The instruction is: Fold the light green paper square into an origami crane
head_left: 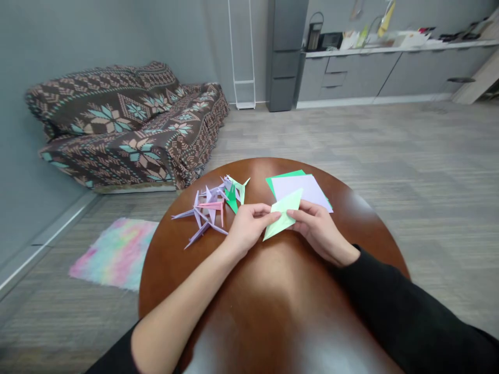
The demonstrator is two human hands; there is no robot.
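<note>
Between my hands, above the table, is a light green folded origami paper (286, 205), shaped like a slanted diamond. My left hand (251, 223) pinches its left edge, thumb on top. On the other side, my right hand (314, 228) grips the right edge with the thumb pressed on the face and the fingers behind. Just beyond lies a stack of square paper (306, 184), lilac on top with green sheets below. To the left of my left hand sits a pile of folded paper cranes (208, 205) in lilac, pink, green and pale green.
The round brown wooden table (268, 291) has its curved edge around my arms. A sofa with a patterned cover (136, 119) stands at the back left, near a pastel fluffy rug (117, 254). Behind are a grey fridge (286, 57) and a kitchen counter (393, 50).
</note>
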